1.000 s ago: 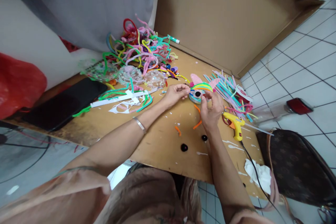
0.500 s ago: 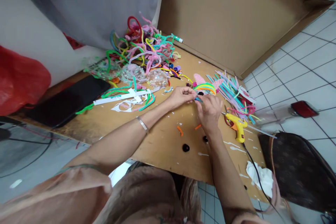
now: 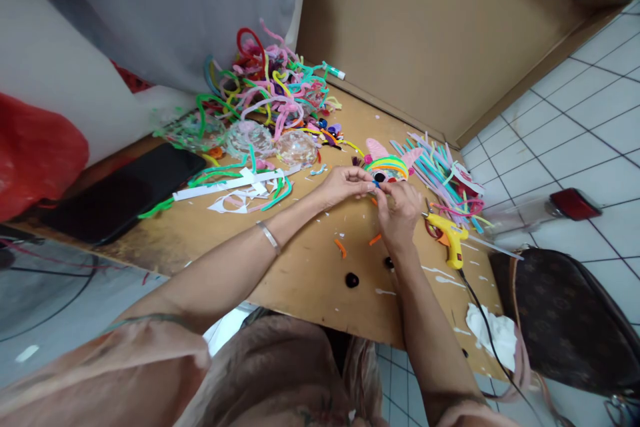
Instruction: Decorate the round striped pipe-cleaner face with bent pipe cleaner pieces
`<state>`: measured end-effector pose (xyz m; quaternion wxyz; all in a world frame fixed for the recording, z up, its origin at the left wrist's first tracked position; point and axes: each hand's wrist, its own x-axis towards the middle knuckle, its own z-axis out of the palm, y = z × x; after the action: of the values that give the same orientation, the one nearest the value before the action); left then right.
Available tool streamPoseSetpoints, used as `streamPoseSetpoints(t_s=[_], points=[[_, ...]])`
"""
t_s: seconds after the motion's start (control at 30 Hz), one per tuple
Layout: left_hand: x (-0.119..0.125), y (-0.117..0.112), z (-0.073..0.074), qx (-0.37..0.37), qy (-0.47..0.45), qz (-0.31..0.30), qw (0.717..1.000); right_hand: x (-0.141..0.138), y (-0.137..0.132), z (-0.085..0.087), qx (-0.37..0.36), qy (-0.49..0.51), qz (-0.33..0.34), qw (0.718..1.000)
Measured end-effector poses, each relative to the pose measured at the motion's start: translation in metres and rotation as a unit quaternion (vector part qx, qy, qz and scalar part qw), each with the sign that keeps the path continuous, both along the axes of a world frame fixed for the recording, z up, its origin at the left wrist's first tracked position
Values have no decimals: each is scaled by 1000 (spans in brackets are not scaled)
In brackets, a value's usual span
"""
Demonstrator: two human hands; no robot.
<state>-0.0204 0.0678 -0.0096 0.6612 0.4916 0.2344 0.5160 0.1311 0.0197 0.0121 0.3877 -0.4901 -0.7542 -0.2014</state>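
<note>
Two hands meet over a pipe-cleaner figure with rainbow arcs, pink ears and a dark eye, which lies toward the far right edge of the tabletop. The left hand has its fingertips pinched together at the figure's near side. The right hand is curled and pinches the same spot, where a small blue bit shows between the two sets of fingertips. A silver bangle sits on the left wrist.

Just right of the figure lies a loose sheaf of straight pipe cleaners, and a yellow glue gun rests beside the right hand near the right edge. Orange snippets and two black beads lie between the hands and the near edge. White paper strips lie toward the middle, clear plastic domes behind them, and a tangled pile of pipe cleaners fills the far left corner. A black slab lies at the left edge.
</note>
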Motion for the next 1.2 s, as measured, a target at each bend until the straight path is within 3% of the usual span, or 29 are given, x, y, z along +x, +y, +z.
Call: streamPoseSetpoints(t_s=[0.5, 0.77, 1.2], points=[[0, 1, -1, -35, -54, -2, 998, -10, -3, -9, -26, 0, 12, 1000], [-2, 3, -5, -25, -42, 18, 999, -6, 2, -9, -8, 117, -3, 993], [-4, -11, 6, 7, 42, 66, 997, -15, 2, -7, -115, 190, 9, 975]])
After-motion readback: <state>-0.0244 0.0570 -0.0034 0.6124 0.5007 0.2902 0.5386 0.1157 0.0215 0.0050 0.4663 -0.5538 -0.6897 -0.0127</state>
